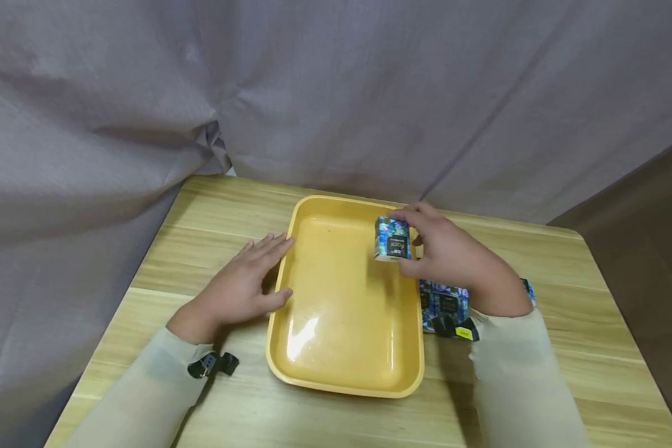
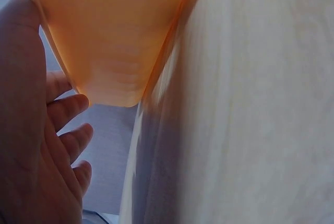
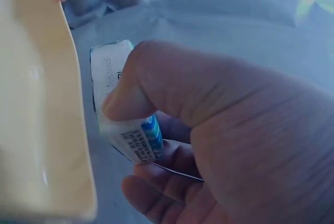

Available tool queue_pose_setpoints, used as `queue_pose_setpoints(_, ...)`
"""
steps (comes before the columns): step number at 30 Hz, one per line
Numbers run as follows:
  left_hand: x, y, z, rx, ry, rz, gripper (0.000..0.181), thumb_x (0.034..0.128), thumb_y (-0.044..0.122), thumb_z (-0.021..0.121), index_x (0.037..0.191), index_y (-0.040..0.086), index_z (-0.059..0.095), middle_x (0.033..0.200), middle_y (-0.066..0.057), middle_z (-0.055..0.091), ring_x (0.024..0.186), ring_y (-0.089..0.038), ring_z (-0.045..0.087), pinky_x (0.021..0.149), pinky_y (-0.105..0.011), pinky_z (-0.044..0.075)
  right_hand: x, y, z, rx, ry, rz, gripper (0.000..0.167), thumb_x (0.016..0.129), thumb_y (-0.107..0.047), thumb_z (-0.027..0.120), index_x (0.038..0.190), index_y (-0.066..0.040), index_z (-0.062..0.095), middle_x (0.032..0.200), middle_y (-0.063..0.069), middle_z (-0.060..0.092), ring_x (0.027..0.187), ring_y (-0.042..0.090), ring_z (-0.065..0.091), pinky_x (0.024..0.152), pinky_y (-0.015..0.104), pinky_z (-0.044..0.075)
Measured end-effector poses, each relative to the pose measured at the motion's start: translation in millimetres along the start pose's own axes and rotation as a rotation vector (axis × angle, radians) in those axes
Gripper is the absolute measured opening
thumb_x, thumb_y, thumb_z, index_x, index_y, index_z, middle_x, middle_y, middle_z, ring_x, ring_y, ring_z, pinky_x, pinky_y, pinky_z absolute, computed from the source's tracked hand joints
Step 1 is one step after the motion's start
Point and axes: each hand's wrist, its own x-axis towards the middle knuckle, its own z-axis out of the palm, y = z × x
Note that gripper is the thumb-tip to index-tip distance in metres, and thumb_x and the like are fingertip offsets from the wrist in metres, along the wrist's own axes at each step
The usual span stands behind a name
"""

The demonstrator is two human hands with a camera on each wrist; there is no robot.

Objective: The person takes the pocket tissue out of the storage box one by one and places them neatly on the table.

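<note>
My right hand (image 1: 445,246) pinches a small blue patterned box (image 1: 392,239) between thumb and fingers, above the right side of a yellow tray (image 1: 341,392). In the right wrist view, the thumb presses a white printed side of the box (image 3: 111,67), and the fingers are on its opposite side. My left hand (image 1: 243,289) touches the tray's left rim with its fingers extended and thumb spread. Seen from the left wrist, that hand (image 2: 36,130) lies against the outside of the tray wall (image 2: 109,36).
More blue patterned packs (image 1: 445,298) lie on the wooden table (image 1: 571,323) right of the tray, partly hidden under the right forearm. A grey curtain (image 1: 336,99) hangs behind the table. Black straps are on both wrists.
</note>
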Motion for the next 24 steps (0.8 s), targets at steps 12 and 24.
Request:
queue_pose_setpoints(12,-1.3,-4.6,1.8,-0.003,0.008,0.008,0.099,0.1001,0.053,0.074,0.181,0.021,0.028,0.187,-0.002,0.03,0.175,-0.035,0.026,0.143,-0.065,0.016,-57.5,37.6,-13.0,-0.067,0.073,0.009,0.086,0.093,-0.011,0.086,0.169,-0.01,0.048,0.158,0.016,0.051,0.114,0.029,0.071,0.095,0.051,0.066)
queue_pose_setpoints(24,-3.0,-5.2,-1.1,0.001,0.002,-0.001,0.099,0.1003,0.054,0.074,0.181,0.021,0.027,0.186,-0.003,0.03,0.175,-0.033,0.025,0.144,-0.064,0.015,-114.1,79.1,-0.6,-0.119,0.156,0.042,0.092,0.088,-0.006,0.09,0.169,-0.009,0.047,0.158,0.018,0.05,0.114,0.025,0.064,0.078,0.027,0.06)
